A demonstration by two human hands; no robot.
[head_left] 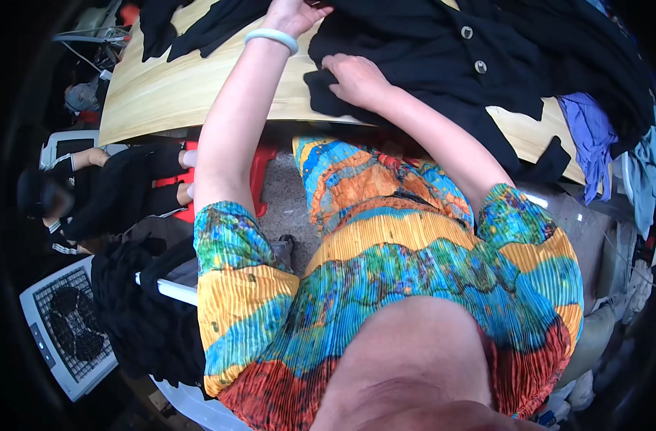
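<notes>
The black buttoned garment (421, 50) was spread over the pale wooden table (177, 93), and its near edge was met by the hands. For this step, it seemed, the cloth was best smoothed with light, flat fingers — hard pulling could have bent the edge out of shape. Any folds were best eased out bit by bit, and the weight was best left on the table, so that the cloth would not be dragged down. Care was also called for around the pale buttons (480, 67), which might be caught by a quick sweep. The right hand (358, 80) was laid over the left end of the garment, with black cloth under and around its fingers. Its thumb was set apart from the other fingers, but whether any cloth was pinched could not be told. The left hand (293, 16) was held just beside the garment's upper left edge, its fingers pointed toward the cloth — it was partly cut off by the picture's top, so its grip could not be told.
</notes>
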